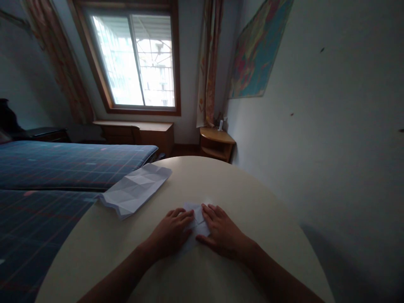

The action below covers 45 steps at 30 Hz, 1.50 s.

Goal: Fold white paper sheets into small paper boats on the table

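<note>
A folded piece of white paper (199, 223) lies on the pale round table (202, 176), with crease lines meeting near its middle. My left hand (173, 229) rests on its left side, fingers slightly bent, thumb apart from the index finger. On the right side of the paper, my right hand (222, 229) lies fairly flat, its fingers stretched forward and its thumb spread toward the near part. Both hands press the paper from above and cover its side edges. Farther off to the left is a larger creased white sheet (137, 189), which neither hand touches.
The larger sheet reaches over the table's left edge. A bed with a blue plaid mattress (63, 166) stands left of the table. A white wall (331, 147) rises on the right. Beyond the table are a wooden corner shelf (217, 134), a low wooden desk (154, 126) and a window (135, 63).
</note>
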Tool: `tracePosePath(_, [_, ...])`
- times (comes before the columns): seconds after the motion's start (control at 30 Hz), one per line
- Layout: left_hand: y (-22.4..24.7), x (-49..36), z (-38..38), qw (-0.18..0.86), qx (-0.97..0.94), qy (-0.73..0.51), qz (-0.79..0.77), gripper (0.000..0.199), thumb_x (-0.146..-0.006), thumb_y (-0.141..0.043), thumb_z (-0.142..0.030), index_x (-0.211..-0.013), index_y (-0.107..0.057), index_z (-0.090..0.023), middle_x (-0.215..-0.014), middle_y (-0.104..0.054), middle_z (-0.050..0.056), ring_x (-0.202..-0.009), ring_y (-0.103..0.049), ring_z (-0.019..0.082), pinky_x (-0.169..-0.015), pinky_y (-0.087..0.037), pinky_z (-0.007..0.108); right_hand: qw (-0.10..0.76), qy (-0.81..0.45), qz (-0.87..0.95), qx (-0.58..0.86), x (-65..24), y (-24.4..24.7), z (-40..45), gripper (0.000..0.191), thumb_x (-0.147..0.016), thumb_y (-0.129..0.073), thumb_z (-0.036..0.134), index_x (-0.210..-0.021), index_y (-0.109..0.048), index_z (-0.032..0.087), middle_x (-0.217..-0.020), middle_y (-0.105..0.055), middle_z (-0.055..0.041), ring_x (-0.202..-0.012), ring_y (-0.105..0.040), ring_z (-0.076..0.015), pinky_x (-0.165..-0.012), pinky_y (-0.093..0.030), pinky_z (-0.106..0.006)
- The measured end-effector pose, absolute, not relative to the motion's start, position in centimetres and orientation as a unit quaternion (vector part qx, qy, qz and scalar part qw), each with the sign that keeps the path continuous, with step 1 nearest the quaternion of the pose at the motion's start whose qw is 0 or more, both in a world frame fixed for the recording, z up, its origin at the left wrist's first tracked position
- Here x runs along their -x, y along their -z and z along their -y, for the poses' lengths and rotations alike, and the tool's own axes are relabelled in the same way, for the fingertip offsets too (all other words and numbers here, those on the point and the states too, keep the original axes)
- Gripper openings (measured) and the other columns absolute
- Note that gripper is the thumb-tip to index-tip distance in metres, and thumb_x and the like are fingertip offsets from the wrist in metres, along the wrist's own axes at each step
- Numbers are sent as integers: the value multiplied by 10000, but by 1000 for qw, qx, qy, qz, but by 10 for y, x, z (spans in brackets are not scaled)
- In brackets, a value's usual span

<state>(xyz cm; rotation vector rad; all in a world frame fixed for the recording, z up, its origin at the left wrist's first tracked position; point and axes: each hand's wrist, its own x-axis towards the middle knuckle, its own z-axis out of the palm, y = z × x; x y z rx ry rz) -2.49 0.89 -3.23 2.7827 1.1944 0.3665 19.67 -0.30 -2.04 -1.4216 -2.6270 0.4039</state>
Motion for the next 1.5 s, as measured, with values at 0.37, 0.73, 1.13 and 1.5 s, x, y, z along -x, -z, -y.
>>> tracePosePath(0.37, [35, 36, -22, 69, -936, -128, -322, 418, -918, -472, -127, -1325, -512, -213, -1388, -563, 71, -1281, -506, 207, -1085, -392, 414, 68, -216, 899, 374, -198, 16, -1, 969, -839, -547, 665, -1535, -205, 84, -1583, -194, -169, -1470, -166, -293, -1206, -118, -443])
tracePosePath(0.73, [15, 31, -4, 67, -942, -125, -305, 499, -814, -682, -411, -1249, -561, -198, -1344, -585, 102, -1214, -548, 291, -1040, -432, 466, 97, -151, 910, 373, -206, 17, -5, 780, -840, -622, 551, -1442, -440, 88, -1492, -409, -188, -1382, -369, -321, -1149, -284, -439])
tracePosePath(1.13, [11, 32, -3, 108, -940, -102, -306, 300, -869, -587, -212, -1165, -635, -202, -1366, -587, 80, -1267, -543, 251, -1082, -431, 413, 107, -166, 921, 335, -213, 4, -11, 260, -866, -622, 245, -1111, -674, 176, -1297, -614, -119, -1224, -552, -239, -1060, -407, -354])
tracePosePath(1.5, [10, 35, -7, 126, -919, -135, -349, 230, -877, -549, -171, -1032, -704, -241, -1230, -684, 43, -1177, -616, 211, -998, -500, 361, 125, -182, 896, 385, -233, 7, -18, 213, -873, -573, 175, -974, -753, 225, -1184, -693, -65, -1048, -653, -213, -909, -492, -311])
